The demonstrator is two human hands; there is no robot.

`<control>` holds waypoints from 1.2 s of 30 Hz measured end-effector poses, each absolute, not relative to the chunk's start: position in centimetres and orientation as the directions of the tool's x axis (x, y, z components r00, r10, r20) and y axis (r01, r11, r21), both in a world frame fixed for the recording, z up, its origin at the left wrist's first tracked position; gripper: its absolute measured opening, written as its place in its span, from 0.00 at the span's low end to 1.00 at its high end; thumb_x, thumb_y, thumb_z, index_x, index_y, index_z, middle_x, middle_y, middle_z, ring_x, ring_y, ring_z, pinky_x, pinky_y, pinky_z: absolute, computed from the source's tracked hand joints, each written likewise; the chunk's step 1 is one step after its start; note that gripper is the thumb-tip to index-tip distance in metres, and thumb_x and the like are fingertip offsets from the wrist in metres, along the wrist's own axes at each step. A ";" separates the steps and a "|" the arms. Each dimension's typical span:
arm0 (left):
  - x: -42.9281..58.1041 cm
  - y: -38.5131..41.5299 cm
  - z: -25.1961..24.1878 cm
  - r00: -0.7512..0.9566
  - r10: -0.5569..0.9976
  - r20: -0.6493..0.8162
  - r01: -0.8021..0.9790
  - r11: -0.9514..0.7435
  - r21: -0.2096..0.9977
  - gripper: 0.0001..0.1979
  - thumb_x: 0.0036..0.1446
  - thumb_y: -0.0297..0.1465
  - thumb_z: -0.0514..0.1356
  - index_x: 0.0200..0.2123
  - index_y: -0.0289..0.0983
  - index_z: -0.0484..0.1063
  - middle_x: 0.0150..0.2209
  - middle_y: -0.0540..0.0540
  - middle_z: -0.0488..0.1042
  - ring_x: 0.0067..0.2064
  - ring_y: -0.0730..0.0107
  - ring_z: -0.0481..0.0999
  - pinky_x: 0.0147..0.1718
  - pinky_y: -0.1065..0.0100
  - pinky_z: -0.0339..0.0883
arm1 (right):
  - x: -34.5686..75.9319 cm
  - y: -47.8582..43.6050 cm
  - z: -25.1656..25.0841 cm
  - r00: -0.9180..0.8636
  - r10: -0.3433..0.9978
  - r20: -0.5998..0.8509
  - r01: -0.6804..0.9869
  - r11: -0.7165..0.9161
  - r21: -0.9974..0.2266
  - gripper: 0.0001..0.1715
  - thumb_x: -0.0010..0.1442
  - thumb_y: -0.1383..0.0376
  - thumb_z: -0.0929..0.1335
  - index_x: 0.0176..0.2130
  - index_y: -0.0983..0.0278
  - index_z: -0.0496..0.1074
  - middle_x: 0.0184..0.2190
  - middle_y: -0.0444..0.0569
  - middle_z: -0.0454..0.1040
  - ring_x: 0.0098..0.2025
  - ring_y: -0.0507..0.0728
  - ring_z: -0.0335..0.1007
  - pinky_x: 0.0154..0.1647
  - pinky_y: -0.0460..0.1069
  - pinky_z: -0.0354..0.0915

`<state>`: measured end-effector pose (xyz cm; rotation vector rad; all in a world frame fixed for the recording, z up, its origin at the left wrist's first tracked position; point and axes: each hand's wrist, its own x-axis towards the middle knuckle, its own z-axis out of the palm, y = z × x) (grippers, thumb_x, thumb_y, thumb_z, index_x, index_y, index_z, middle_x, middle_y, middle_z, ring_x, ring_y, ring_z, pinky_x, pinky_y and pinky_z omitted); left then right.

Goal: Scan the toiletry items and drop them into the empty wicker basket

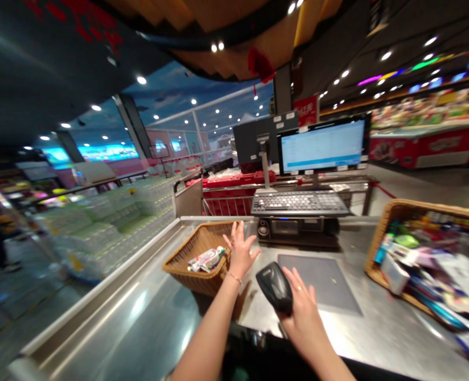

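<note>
left hand (240,253) spread open, fingers apart, held just beside the rim of a woven wicker basket (190,259), with a thin bracelet (234,277) around the wrist; any contact with the rim impossible to make out. inside the basket, a wrapped packet (206,259), its label too blurred to read. right hand (304,320) clamped around a black handheld barcode scanner (276,288), no brand legible, with a ring (298,289) on one finger. both hands above a stainless steel surface (139,317), forearms cut off by the lower frame edge, and a dark shape (250,360) between them too dim to identify.

farther along the surface, a gray mat (317,280) just beside a black checkout terminal (286,230) topped by a keyboard (300,202), its key markings too small to read. to the right, a second wicker basket (393,217) heaped with blurred packages and a white box (395,274), partly cut off by the frame edge.

behind, a monitor (322,145) glowing pale blue, its text unreadable, partly blocking red shopping carts (222,201). to the left, shrink-wrapped bottled water (107,222), smeared by blur. in the distance, a red banner (306,110), its writing too small to make out.
</note>
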<state>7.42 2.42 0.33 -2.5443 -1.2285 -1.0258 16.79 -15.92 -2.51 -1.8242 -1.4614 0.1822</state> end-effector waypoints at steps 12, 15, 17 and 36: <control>9.2 1.9 0.2 0.454 0.653 0.606 0.729 -0.663 0.169 0.21 0.46 0.35 0.70 0.46 0.47 0.76 0.70 0.39 0.50 0.71 0.43 0.40 0.60 0.27 0.36 | 17.9 -16.5 -2.9 0.362 0.870 0.335 0.752 -0.060 -0.657 0.31 0.53 0.76 0.60 0.57 0.68 0.66 0.66 0.58 0.58 0.71 0.70 0.41 0.63 0.77 0.44; 9.7 1.7 0.1 0.459 0.650 0.606 0.726 -0.667 0.165 0.21 0.46 0.35 0.70 0.46 0.47 0.76 0.70 0.39 0.51 0.71 0.44 0.41 0.60 0.27 0.36 | 18.3 -16.6 -3.0 0.371 0.868 0.329 0.748 -0.069 -0.660 0.32 0.53 0.76 0.60 0.57 0.68 0.65 0.66 0.59 0.58 0.71 0.69 0.40 0.63 0.76 0.44; 10.1 1.6 -0.1 0.466 0.645 0.606 0.723 -0.673 0.160 0.21 0.46 0.35 0.70 0.46 0.47 0.76 0.69 0.39 0.51 0.71 0.43 0.41 0.60 0.27 0.36 | 18.5 -16.6 -3.0 0.382 0.864 0.328 0.744 -0.077 -0.664 0.33 0.53 0.77 0.60 0.58 0.68 0.65 0.66 0.58 0.58 0.71 0.69 0.41 0.63 0.76 0.44; 14.0 -0.1 -0.2 0.543 0.617 0.569 0.664 -0.730 0.158 0.21 0.47 0.35 0.69 0.47 0.46 0.75 0.70 0.37 0.49 0.71 0.43 0.40 0.60 0.27 0.35 | 21.1 -18.0 -4.5 0.444 0.811 0.381 0.753 -0.107 -0.650 0.31 0.53 0.73 0.61 0.57 0.67 0.65 0.65 0.58 0.60 0.71 0.69 0.42 0.62 0.77 0.46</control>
